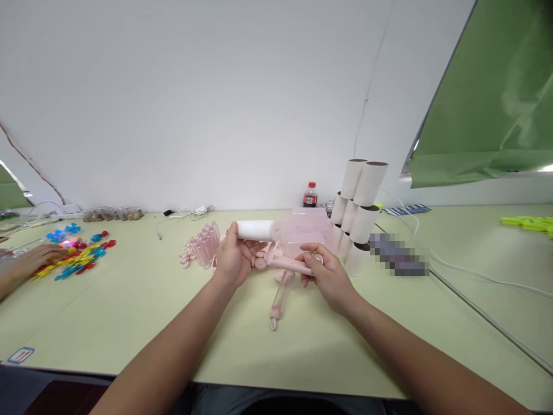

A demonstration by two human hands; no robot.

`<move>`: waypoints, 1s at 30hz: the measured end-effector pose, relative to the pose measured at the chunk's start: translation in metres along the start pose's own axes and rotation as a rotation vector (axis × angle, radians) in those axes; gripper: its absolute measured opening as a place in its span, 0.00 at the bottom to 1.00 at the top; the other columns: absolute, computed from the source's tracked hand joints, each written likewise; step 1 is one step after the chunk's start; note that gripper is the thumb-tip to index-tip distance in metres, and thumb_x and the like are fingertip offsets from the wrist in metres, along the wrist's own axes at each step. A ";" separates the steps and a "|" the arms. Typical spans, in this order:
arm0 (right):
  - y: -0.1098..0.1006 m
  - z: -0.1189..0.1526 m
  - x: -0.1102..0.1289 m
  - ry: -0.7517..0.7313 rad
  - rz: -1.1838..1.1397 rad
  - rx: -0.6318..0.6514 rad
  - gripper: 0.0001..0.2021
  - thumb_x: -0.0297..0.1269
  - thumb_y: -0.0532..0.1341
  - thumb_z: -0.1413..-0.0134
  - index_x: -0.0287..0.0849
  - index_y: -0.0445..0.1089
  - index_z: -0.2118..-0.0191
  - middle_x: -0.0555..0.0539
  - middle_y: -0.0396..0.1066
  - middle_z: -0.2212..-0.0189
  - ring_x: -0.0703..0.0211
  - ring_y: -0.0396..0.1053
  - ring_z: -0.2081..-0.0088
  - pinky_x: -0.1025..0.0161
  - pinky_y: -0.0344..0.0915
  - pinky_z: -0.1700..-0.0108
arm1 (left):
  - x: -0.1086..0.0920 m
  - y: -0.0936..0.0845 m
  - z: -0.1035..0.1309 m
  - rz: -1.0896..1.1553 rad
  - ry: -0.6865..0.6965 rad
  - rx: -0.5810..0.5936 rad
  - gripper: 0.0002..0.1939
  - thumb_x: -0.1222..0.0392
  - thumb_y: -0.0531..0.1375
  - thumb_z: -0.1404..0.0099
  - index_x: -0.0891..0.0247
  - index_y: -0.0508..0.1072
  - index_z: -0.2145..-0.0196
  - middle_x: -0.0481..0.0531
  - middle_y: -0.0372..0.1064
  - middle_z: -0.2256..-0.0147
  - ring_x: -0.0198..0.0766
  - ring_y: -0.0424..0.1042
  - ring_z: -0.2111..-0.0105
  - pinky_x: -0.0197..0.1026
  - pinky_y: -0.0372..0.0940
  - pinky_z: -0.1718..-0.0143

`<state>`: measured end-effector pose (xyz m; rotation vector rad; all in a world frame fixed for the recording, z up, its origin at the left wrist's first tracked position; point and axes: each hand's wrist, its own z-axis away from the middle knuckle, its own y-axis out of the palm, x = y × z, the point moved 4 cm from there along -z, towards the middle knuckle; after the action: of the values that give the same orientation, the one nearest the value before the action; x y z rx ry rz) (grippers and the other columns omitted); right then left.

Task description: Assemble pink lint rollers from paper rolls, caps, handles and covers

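Observation:
My left hand (232, 259) is closed around the near end of a white roll (256, 230) with a pale pink end, which looks like a lint-roller roll, held level above the table. In my right hand (328, 274) is a pale pink plastic handle (289, 264), its curved end pointing left below the roll. The two parts are apart. Under them on the table lies a clear pink tube (281, 295) with a loop at its near end. Small round pink parts (260, 263) are heaped behind, partly hidden by my hands.
Several clear pink tubes (205, 245) lie left of my hands. Pink translucent sheets or boxes (309, 222) stand behind, beside stacked white cylinders (363, 222) and a cola bottle (310, 196). Cables (484, 276) cross the right side. At left, another person's hand (41, 259) touches colourful plastic pieces (82, 259).

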<state>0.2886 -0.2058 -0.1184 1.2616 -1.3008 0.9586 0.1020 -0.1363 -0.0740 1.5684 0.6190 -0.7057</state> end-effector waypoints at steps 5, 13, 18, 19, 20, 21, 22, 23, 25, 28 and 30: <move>-0.002 0.000 0.004 0.014 -0.106 -0.097 0.17 0.49 0.66 0.52 0.43 0.65 0.63 0.52 0.69 0.69 0.65 0.67 0.78 0.62 0.67 0.73 | -0.019 -0.014 -0.006 0.054 -0.055 -0.018 0.05 0.60 0.54 0.47 0.63 0.67 0.73 0.49 0.68 0.76 0.38 0.72 0.74 0.42 0.70 0.71; 0.001 0.005 0.004 0.042 -0.264 -0.154 0.18 0.47 0.71 0.58 0.42 0.67 0.66 0.53 0.68 0.73 0.62 0.71 0.75 0.59 0.72 0.67 | -0.005 0.008 0.031 -1.178 0.170 0.600 0.13 0.52 0.67 0.48 0.59 0.79 0.64 0.53 0.76 0.69 0.43 0.72 0.70 0.37 0.61 0.73; 0.007 0.006 0.000 0.074 -0.303 -0.085 0.18 0.46 0.73 0.60 0.42 0.69 0.68 0.53 0.68 0.73 0.64 0.70 0.72 0.59 0.75 0.64 | 0.001 0.012 0.038 -1.386 0.155 0.732 0.14 0.47 0.64 0.42 0.59 0.79 0.65 0.50 0.72 0.77 0.38 0.67 0.80 0.37 0.54 0.79; 0.006 0.006 0.000 0.084 -0.306 -0.093 0.18 0.46 0.73 0.60 0.42 0.69 0.68 0.53 0.68 0.73 0.64 0.70 0.72 0.59 0.75 0.63 | 0.003 0.010 0.035 -1.363 0.110 0.738 0.15 0.46 0.64 0.42 0.60 0.79 0.65 0.50 0.72 0.76 0.38 0.68 0.80 0.37 0.55 0.79; 0.005 0.005 -0.002 0.095 -0.307 -0.107 0.18 0.45 0.73 0.61 0.42 0.69 0.68 0.53 0.68 0.74 0.64 0.70 0.72 0.59 0.75 0.62 | 0.004 0.009 0.031 -1.323 0.069 0.742 0.15 0.46 0.64 0.42 0.61 0.78 0.65 0.50 0.73 0.75 0.38 0.69 0.80 0.37 0.57 0.78; 0.003 0.004 -0.003 0.107 -0.308 -0.121 0.17 0.44 0.73 0.60 0.42 0.69 0.68 0.53 0.68 0.74 0.64 0.71 0.72 0.59 0.75 0.62 | 0.005 0.007 0.027 -1.274 0.042 0.740 0.15 0.46 0.64 0.42 0.61 0.77 0.65 0.51 0.74 0.73 0.38 0.70 0.78 0.37 0.59 0.76; 0.001 0.003 -0.004 0.119 -0.309 -0.134 0.16 0.43 0.73 0.60 0.42 0.69 0.68 0.53 0.68 0.74 0.63 0.71 0.72 0.58 0.76 0.61 | 0.004 0.006 0.023 -1.221 0.032 0.723 0.15 0.47 0.63 0.41 0.61 0.76 0.64 0.51 0.74 0.70 0.38 0.71 0.75 0.38 0.61 0.74; -0.001 0.002 -0.005 0.133 -0.311 -0.143 0.15 0.42 0.72 0.59 0.42 0.69 0.68 0.53 0.68 0.73 0.63 0.71 0.72 0.58 0.76 0.61 | 0.002 0.004 0.019 -1.162 0.034 0.688 0.13 0.50 0.62 0.41 0.61 0.75 0.63 0.51 0.74 0.68 0.39 0.72 0.72 0.38 0.63 0.71; -0.003 0.001 -0.006 0.155 -0.316 -0.150 0.13 0.41 0.71 0.56 0.42 0.69 0.68 0.52 0.68 0.72 0.62 0.72 0.72 0.57 0.76 0.61 | -0.004 -0.001 0.011 -1.015 0.024 0.596 0.10 0.55 0.60 0.41 0.60 0.73 0.62 0.50 0.72 0.65 0.39 0.72 0.68 0.38 0.64 0.68; -0.004 0.001 -0.004 0.169 -0.325 -0.128 0.11 0.40 0.69 0.54 0.42 0.69 0.69 0.50 0.68 0.71 0.61 0.71 0.71 0.59 0.76 0.64 | -0.013 -0.010 0.004 -0.811 -0.068 0.538 0.13 0.61 0.60 0.46 0.58 0.68 0.60 0.47 0.69 0.64 0.37 0.70 0.69 0.36 0.64 0.71; -0.002 0.001 -0.002 0.176 -0.310 -0.096 0.10 0.40 0.68 0.53 0.41 0.69 0.70 0.50 0.67 0.72 0.62 0.70 0.71 0.62 0.76 0.67 | -0.019 -0.015 0.001 -0.772 -0.099 0.525 0.16 0.60 0.62 0.47 0.57 0.66 0.59 0.47 0.69 0.64 0.36 0.70 0.69 0.34 0.64 0.73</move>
<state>0.2906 -0.2063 -0.1206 1.2321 -0.9695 0.7581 0.0784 -0.1350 -0.0696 1.7400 1.0381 -1.6153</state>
